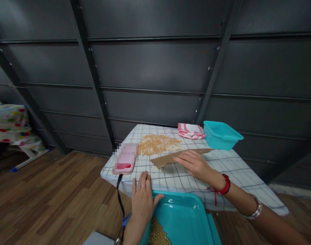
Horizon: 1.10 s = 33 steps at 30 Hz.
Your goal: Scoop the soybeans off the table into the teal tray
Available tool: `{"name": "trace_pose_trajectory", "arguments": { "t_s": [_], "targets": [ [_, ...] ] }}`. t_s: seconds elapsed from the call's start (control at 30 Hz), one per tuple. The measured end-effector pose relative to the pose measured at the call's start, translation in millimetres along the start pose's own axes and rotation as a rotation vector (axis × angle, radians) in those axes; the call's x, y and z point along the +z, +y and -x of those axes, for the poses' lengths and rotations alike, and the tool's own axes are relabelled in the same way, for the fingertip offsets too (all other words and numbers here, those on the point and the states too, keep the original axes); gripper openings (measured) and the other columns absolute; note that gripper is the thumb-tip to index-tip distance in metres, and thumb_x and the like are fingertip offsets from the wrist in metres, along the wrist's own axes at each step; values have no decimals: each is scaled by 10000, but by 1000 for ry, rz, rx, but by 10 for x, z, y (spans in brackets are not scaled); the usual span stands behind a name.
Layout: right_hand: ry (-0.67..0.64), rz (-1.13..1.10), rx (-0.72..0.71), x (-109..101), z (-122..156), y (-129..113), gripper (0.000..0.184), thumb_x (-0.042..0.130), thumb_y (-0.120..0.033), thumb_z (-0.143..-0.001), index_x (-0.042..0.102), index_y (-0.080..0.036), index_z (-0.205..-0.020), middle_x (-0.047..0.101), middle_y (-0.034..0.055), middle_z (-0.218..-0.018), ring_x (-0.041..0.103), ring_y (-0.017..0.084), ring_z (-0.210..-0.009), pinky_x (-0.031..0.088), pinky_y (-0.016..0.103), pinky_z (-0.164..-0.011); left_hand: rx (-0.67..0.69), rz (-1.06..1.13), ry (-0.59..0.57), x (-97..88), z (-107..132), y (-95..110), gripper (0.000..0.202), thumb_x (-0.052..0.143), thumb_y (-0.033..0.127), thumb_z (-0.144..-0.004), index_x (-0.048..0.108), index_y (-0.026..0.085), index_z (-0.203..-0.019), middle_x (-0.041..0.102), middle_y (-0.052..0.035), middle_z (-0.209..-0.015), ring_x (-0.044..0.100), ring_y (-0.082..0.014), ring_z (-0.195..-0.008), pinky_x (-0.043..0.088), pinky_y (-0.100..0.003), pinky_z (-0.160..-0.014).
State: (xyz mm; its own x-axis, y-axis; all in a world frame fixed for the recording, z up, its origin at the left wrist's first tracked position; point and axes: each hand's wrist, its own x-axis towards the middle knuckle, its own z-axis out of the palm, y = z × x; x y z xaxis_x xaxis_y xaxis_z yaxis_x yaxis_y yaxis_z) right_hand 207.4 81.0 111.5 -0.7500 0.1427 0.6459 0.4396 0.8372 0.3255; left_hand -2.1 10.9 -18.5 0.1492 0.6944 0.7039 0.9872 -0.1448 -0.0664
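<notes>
My right hand grips a flat strip of brown cardboard, tilted just above the checked tablecloth. Beyond the strip lies a spread pile of yellow beans mixed with white grains; a few loose beans sit nearer me. My left hand lies with its fingers stretched out over the table's front edge. Its thumb reaches over the back left corner of a teal tray. Small round yellow-brown pieces that look like beans show in the tray's lower left. Part of the tray is cut off below.
A pink phone-like object lies at the table's left, with a black strap near it. A folded red-and-white cloth and a teal basin stand at the back right. Dark metal panels rise behind the table.
</notes>
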Motion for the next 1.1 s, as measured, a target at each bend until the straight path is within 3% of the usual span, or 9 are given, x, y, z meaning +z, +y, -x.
{"name": "trace_pose_trajectory", "arguments": {
  "t_s": [0.13, 0.33, 0.6, 0.8, 1.1],
  "targets": [
    [38, 17, 28, -19, 10, 49, 321, 326, -36, -814, 552, -139, -1018, 611, 61, -833, 497, 152, -772, 420, 293, -652, 8, 6, 18, -6, -6, 6, 720, 283, 671, -719, 514, 95, -1084, 566, -174, -1124, 475, -272, -1088, 290, -455, -945],
    [-3, -58, -6, 42, -21, -28, 298, 334, -26, -810, 561, -112, -982, 614, 64, -828, 494, 150, -779, 428, 294, -676, 16, -13, 33, -7, -16, 13, 737, 279, 673, -718, 512, 75, -1079, 570, -183, -1111, 479, -277, -1077, 285, -460, -938],
    [44, -109, -59, -62, 79, -17, 340, 341, 14, -784, 537, -131, -1021, 625, 49, -850, 485, 148, -801, 420, 293, -668, 14, -5, 34, -3, -17, 11, 735, 281, 671, -720, 514, 71, -1076, 570, -186, -1110, 478, -276, -1077, 289, -454, -930],
    [53, -217, -125, -5, 76, -1, 263, 379, -58, -818, 544, -141, -1005, 634, 42, -850, 482, 152, -807, 412, 301, -660, 39, -53, 53, -34, -39, 14, 735, 264, 673, -722, 534, 61, -1028, 594, -180, -1059, 499, -274, -1041, 298, -448, -911],
    [38, -200, -98, -83, 294, 88, 315, 344, -53, -819, 533, -153, -1052, 633, 47, -884, 479, 158, -840, 413, 313, -679, 10, -7, 21, -4, -9, 13, 753, 268, 683, -713, 517, 72, -1075, 572, -184, -1110, 478, -273, -1079, 284, -450, -938]
  ]
}}
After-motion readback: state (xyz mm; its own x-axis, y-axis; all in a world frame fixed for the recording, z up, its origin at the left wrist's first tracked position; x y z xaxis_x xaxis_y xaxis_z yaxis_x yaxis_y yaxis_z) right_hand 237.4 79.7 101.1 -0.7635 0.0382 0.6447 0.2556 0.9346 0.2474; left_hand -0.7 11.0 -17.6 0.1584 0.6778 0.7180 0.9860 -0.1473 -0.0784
